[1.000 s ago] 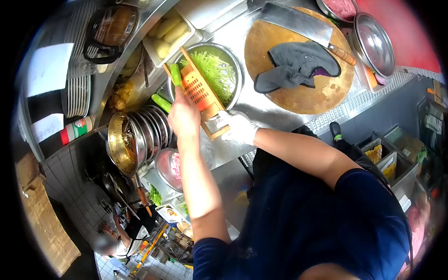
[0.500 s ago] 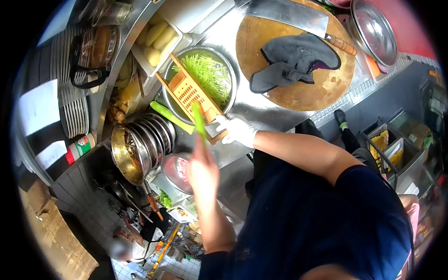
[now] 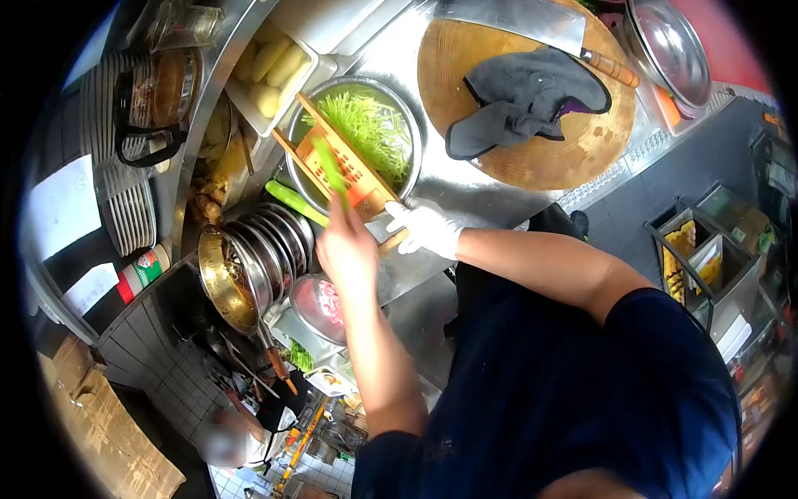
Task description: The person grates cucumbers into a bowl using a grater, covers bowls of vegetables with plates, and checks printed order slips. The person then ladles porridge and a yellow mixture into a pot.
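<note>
A wooden-framed grater (image 3: 363, 177) with an orange slotted face lies slanted across a metal bowl (image 3: 418, 158). Pale green shreds (image 3: 362, 129) fill much of that bowl. My bare left hand (image 3: 347, 249) is closed round a long, light green vegetable piece (image 3: 329, 165), which lies over the grater's face; motion blurs it. In a white glove, my right hand (image 3: 426, 230) grips the grater's near wooden end. Another long green vegetable piece (image 3: 297, 202) rests beside the bowl, on its left.
A round wooden chopping board (image 3: 598, 158) holds a cleaver (image 3: 524, 25) and a grey cloth item (image 3: 532, 96). Peeled pale vegetables sit in a white tub (image 3: 303, 79). Stacked metal pans (image 3: 270, 249) and a bowl of pink pieces (image 3: 316, 308) stand left. Another person (image 3: 241, 432) is beyond.
My left hand has slid the green vegetable piece up along the grater, away from my body. My right hand keeps its hold on the grater's end. A foot at the right has shifted.
</note>
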Demonstrator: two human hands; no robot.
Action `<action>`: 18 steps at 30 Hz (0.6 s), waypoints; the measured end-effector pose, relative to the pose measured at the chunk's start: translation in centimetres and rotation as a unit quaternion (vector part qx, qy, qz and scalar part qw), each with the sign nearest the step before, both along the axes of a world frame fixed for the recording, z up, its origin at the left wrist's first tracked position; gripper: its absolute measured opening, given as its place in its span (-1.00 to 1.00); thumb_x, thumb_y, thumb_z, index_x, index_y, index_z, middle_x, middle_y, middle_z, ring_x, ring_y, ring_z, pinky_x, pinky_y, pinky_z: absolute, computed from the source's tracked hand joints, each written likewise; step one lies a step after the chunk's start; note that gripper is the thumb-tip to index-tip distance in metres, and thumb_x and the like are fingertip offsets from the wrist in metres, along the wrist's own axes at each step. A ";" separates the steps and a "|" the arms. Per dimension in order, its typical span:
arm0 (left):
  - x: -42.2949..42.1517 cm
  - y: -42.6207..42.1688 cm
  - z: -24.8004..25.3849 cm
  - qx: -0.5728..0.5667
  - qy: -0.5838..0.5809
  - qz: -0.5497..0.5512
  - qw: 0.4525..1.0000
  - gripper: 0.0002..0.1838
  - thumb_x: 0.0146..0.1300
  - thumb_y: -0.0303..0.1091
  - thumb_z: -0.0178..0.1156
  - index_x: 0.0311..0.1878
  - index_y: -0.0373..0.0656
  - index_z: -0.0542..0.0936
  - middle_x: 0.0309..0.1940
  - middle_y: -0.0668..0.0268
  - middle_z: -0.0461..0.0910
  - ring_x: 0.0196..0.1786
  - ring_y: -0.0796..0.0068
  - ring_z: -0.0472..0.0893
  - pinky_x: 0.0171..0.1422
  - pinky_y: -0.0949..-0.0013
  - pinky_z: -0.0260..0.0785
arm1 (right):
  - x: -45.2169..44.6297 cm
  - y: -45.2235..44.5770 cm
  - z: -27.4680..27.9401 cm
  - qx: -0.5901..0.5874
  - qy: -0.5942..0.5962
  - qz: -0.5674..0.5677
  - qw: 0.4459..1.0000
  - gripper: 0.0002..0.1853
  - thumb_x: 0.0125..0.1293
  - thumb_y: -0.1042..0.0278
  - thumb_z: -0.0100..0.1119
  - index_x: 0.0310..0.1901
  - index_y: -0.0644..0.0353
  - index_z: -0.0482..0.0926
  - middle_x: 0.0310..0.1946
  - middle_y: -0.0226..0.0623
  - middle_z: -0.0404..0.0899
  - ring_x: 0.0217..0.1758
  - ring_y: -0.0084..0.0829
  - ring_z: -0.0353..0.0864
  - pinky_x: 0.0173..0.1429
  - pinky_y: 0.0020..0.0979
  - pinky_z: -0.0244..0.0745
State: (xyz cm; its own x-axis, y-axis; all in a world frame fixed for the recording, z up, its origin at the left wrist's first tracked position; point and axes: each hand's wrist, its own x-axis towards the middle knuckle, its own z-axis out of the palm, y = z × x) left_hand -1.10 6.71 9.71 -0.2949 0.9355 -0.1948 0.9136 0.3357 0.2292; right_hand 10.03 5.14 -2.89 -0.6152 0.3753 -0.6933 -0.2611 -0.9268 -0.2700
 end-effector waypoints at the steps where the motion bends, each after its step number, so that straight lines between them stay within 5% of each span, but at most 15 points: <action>1: -0.8 2.0 -1.4 0.020 0.020 0.022 0.999 -0.61 0.50 -0.37 0.05 0.30 -0.30 0.57 -0.43 -0.20 0.64 -0.39 -0.07 0.74 -0.35 0.01 0.50 | -0.1 0.2 -0.1 0.008 0.001 -0.009 1.000 -0.37 0.51 -0.10 0.17 0.30 0.32 0.36 0.04 -0.04 0.59 -0.31 -0.29 0.63 -0.34 -0.29 0.66; 3: -1.5 1.9 -0.5 0.054 0.016 -0.018 0.998 -0.61 0.52 -0.34 0.02 0.29 -0.30 0.56 -0.47 -0.17 0.64 -0.43 -0.04 0.72 -0.37 0.02 0.48 | -0.1 -0.4 0.0 0.015 0.005 -0.020 1.000 -0.37 0.51 -0.12 0.16 0.29 0.30 0.36 0.03 -0.03 0.60 -0.33 -0.28 0.62 -0.35 -0.28 0.65; 4: -0.3 -0.1 2.2 -0.024 -0.031 0.039 0.998 -0.62 0.50 -0.36 0.05 0.29 -0.26 0.58 -0.46 -0.16 0.64 -0.44 0.00 0.72 -0.35 0.05 0.50 | -0.4 -0.8 -1.3 0.011 0.030 -0.005 0.999 -0.39 0.51 -0.12 0.16 0.29 0.27 0.38 0.02 -0.02 0.60 -0.35 -0.28 0.61 -0.37 -0.29 0.64; 6: 0.6 -5.7 4.8 -0.044 -0.020 -0.043 0.998 -0.61 0.47 -0.43 0.09 0.30 -0.24 0.60 -0.48 -0.16 0.64 -0.47 0.06 0.72 -0.36 0.07 0.51 | -0.4 -0.5 -0.8 0.002 0.017 -0.022 1.000 -0.42 0.51 -0.10 0.18 0.27 0.25 0.41 -0.01 -0.03 0.61 -0.38 -0.29 0.60 -0.38 -0.29 0.63; 8: 0.9 -5.3 4.0 0.022 -0.025 -0.084 0.996 -0.61 0.45 -0.47 0.09 0.31 -0.26 0.59 -0.52 -0.15 0.63 -0.50 0.03 0.71 -0.37 0.04 0.51 | -0.6 -0.4 -0.1 0.007 -0.024 -0.024 0.999 -0.43 0.50 -0.08 0.20 0.27 0.25 0.43 -0.06 -0.06 0.63 -0.42 -0.31 0.60 -0.42 -0.30 0.62; 9: 0.8 -2.4 3.0 -0.070 -0.038 0.038 0.996 -0.59 0.47 -0.46 0.06 0.35 -0.25 0.55 -0.54 -0.14 0.62 -0.50 0.01 0.71 -0.39 0.01 0.49 | -0.4 -0.6 0.0 0.000 -0.012 -0.021 1.000 -0.43 0.50 -0.07 0.20 0.27 0.25 0.42 -0.07 -0.06 0.63 -0.42 -0.30 0.61 -0.42 -0.30 0.63; 11: -1.5 2.1 -1.5 0.027 0.022 0.014 0.999 -0.56 0.49 -0.45 0.02 0.39 -0.25 0.51 -0.56 -0.11 0.61 -0.50 -0.02 0.70 -0.40 0.00 0.47 | -0.2 -0.4 -0.4 -0.013 0.013 -0.027 0.999 -0.41 0.50 -0.07 0.21 0.28 0.26 0.41 -0.08 -0.07 0.63 -0.40 -0.28 0.62 -0.40 -0.29 0.65; 15: 0.4 -3.2 4.0 -0.029 -0.026 -0.032 0.999 -0.52 0.49 -0.45 0.01 0.44 -0.13 0.47 -0.57 -0.10 0.59 -0.54 -0.06 0.66 -0.38 -0.02 0.47 | -0.4 -0.3 -0.2 -0.002 -0.005 -0.018 1.000 -0.43 0.50 -0.05 0.22 0.23 0.31 0.42 -0.10 -0.07 0.63 -0.39 -0.28 0.64 -0.40 -0.26 0.65; 17: 0.4 -6.8 3.4 0.028 -0.018 -0.136 0.990 -0.51 0.48 -0.45 0.02 0.46 -0.10 0.46 -0.61 -0.08 0.57 -0.58 -0.01 0.64 -0.43 0.00 0.46 | -0.3 -0.1 -0.1 0.001 0.009 -0.048 0.999 -0.40 0.50 -0.07 0.21 0.25 0.33 0.41 -0.06 -0.03 0.62 -0.36 -0.28 0.65 -0.37 -0.26 0.66; 18: -0.1 -5.2 1.7 -0.004 -0.017 -0.068 0.998 -0.52 0.47 -0.43 0.04 0.43 -0.15 0.48 -0.56 -0.11 0.60 -0.51 -0.05 0.67 -0.37 -0.02 0.49 | -0.2 0.3 0.1 0.018 -0.014 -0.032 0.999 -0.40 0.50 -0.08 0.21 0.25 0.33 0.41 -0.05 -0.03 0.62 -0.35 -0.28 0.65 -0.36 -0.27 0.66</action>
State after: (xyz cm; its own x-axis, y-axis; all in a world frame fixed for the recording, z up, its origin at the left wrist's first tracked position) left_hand -1.20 1.55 11.39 -0.1589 0.9647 -0.2100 0.9427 0.2115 0.2581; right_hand 9.85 5.41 -2.79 -0.5697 0.4381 -0.6953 -0.3106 -0.8981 -0.3114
